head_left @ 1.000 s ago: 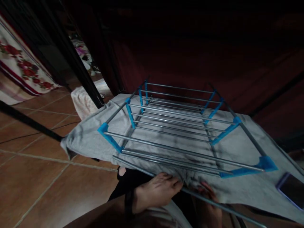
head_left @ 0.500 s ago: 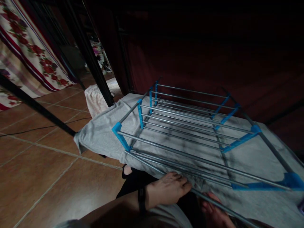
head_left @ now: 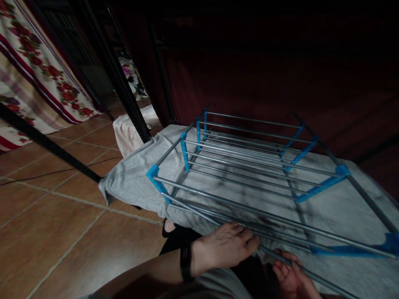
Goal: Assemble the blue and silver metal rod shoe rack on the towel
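A metal rod (head_left: 202, 214) slants from the near left corner of a blue-jointed rack (head_left: 243, 174) down to the lower right edge of the view. From above, my left hand (head_left: 226, 245) is closed over the rod's middle, a dark band on its wrist. Farther along, my right hand (head_left: 291, 270) pinches the same rod from beneath, fingertips curled around it. The rack is made of grey bars and blue plastic joints (head_left: 183, 151) and lies on a grey cloth. Part of the rod is covered by my left hand.
The grey cloth (head_left: 131, 178) covers a low surface below the rack. Dark posts (head_left: 52, 143) rise at the left. Behind stands a dark red panel (head_left: 249, 74). A floral curtain (head_left: 46, 70) hangs over the tiled floor (head_left: 68, 232), where a thin cable (head_left: 62, 171) runs.
My right hand has come up and closed its fingers on the rod. The rod's left end has risen slightly against the blue corner joint. My left hand has shifted a little to the right.
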`<state>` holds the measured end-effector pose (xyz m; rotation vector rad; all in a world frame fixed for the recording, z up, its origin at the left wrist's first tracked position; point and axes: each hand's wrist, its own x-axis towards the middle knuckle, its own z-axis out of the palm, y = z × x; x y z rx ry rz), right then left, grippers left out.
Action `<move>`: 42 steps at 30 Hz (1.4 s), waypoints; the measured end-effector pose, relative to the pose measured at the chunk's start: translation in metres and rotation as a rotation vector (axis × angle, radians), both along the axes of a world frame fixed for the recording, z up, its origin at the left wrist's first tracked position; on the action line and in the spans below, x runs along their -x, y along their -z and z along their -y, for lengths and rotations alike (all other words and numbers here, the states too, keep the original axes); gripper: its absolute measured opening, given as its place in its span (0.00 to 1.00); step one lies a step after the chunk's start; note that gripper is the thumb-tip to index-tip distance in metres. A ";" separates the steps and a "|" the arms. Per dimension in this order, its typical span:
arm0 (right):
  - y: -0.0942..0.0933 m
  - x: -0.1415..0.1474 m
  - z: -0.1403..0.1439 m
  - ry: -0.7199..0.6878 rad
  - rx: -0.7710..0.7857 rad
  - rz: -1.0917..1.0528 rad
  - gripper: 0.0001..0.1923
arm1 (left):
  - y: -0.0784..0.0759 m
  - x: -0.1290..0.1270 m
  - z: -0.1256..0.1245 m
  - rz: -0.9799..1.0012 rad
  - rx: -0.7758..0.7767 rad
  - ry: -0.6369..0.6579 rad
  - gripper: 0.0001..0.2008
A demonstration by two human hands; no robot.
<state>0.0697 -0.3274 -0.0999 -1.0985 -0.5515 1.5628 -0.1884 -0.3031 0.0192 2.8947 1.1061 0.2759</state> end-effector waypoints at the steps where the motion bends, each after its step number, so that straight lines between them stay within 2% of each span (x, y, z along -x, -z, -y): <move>1: 0.000 0.000 0.000 -0.008 0.041 -0.034 0.15 | -0.002 0.001 0.000 -0.007 -0.002 0.001 0.10; 4: 0.003 -0.001 -0.001 -0.009 0.104 -0.099 0.17 | -0.008 0.002 -0.001 -0.026 0.009 0.013 0.11; 10: 0.002 0.003 -0.005 0.012 0.069 -0.098 0.17 | -0.013 0.003 -0.004 -0.038 -0.018 0.010 0.13; 20: -0.014 0.010 -0.006 0.068 0.028 -0.061 0.17 | -0.009 0.005 -0.008 -0.040 -0.032 0.012 0.14; 25: -0.016 0.005 -0.008 0.024 0.029 -0.058 0.17 | -0.014 0.006 -0.007 -0.035 -0.025 0.006 0.14; 29: -0.027 0.007 -0.009 0.054 0.036 -0.014 0.17 | -0.017 0.005 -0.006 -0.038 -0.036 0.007 0.14; 33: -0.036 0.015 -0.008 0.078 0.027 -0.018 0.18 | -0.012 0.005 -0.006 -0.032 -0.070 0.020 0.15; 38: -0.032 0.016 -0.007 0.056 0.005 -0.029 0.16 | -0.008 0.007 -0.007 -0.027 -0.095 0.026 0.15; 42: -0.026 0.011 -0.006 0.043 -0.026 -0.024 0.15 | -0.010 0.008 -0.007 -0.038 -0.104 0.036 0.15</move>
